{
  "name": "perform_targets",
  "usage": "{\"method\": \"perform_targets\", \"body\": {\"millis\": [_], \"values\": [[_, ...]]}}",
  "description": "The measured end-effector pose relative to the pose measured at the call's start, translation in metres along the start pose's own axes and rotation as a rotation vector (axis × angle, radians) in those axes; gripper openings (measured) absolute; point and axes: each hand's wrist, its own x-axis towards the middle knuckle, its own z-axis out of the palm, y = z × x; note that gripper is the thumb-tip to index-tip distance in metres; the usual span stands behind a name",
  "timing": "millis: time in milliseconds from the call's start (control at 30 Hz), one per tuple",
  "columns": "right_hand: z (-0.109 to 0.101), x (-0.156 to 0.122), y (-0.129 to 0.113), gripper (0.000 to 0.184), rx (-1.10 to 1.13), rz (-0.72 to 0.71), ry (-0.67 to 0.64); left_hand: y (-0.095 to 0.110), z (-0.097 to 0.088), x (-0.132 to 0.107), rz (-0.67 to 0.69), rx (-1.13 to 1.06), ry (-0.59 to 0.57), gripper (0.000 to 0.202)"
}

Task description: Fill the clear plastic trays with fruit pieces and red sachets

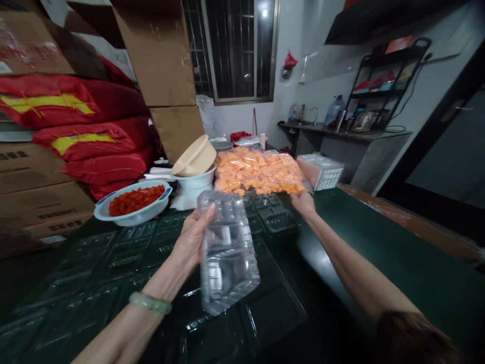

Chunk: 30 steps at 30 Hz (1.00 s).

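Broadly, by size: dark green table [397, 263], its near half covered with clear compartment trays [151, 242] lying flat, edge to edge. Bag of orange pieces [259, 172], large, full and slack, resting at the far side; right hand [303, 202] at its near right corner, fingers curled shut and apparently pinching the film, tips hidden under the bag. Likely hazard: a bag this heavy held by one corner could sag, slip or tear, and dragging it could push the loose trays out of line. Clear plastic container [227, 258], held upright above the trays; left hand [193, 235] flat against its left side, thumb hooked over the top edge, fingers behind it and mostly hidden. Likely hazard: thin slick plastic gripped on one side only may twist free. Blue-rimmed bowl of red pieces [99, 210], left. Beige bowl [195, 156], tilted in a white one.
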Motion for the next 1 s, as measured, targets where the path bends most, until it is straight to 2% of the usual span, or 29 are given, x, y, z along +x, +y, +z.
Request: {"method": "perform_targets", "body": {"millis": [67,100,133,167,233,333,500,633,667,733,800,833,900,1000], "values": [[-0.011,-0.048,-0.021,0.019,0.128,-0.126,-0.049,-0.009,0.009,-0.003,0.029,-0.004,-0.065,0.040],[-0.014,-0.075,-0.032,0.021,0.317,-0.251,-0.201,-0.014,0.015,-0.006,0.044,-0.006,-0.103,0.040],[-0.017,-0.100,-0.041,0.023,0.443,-0.348,-0.408,-0.019,0.021,-0.010,0.060,-0.009,-0.144,0.040],[-0.018,-0.122,-0.049,0.025,0.497,-0.410,-0.583,-0.023,0.026,-0.014,0.070,-0.011,-0.186,0.041],[-0.018,-0.155,-0.058,0.032,0.580,-0.455,-0.778,-0.031,0.036,-0.023,0.079,-0.009,-0.245,0.043],[-0.016,-0.172,-0.054,0.038,0.660,-0.412,-0.856,-0.037,0.042,-0.035,0.073,0.033,-0.266,0.046],[-0.014,-0.165,-0.035,0.035,0.745,-0.378,-0.970,-0.039,0.038,-0.045,0.064,0.077,-0.273,0.043],[-0.016,-0.171,-0.034,0.031,0.679,-0.389,-0.947,-0.041,0.040,-0.049,0.059,0.102,-0.273,0.042],[-0.018,-0.176,-0.036,0.029,0.628,-0.432,-0.883,-0.041,0.042,-0.049,0.073,0.114,-0.265,0.043],[-0.026,-0.186,-0.042,0.027,0.517,-0.568,-0.673,-0.042,0.047,-0.048,0.139,0.128,-0.249,0.045],[-0.042,-0.195,-0.045,0.024,0.436,-0.688,-0.469,-0.042,0.052,-0.044,0.219,0.105,-0.260,0.045],[-0.053,-0.196,-0.043,0.023,0.420,-0.715,-0.407,-0.040,0.053,-0.041,0.238,0.079,-0.272,0.044],[-0.080,-0.192,-0.032,0.021,0.438,-0.687,-0.363,-0.035,0.052,-0.030,0.227,0.009,-0.268,0.042],[-0.119,-0.172,0.013,0.019,0.530,-0.478,-0.388,-0.022,0.037,-0.007,0.201,-0.084,-0.173,0.040]]}}
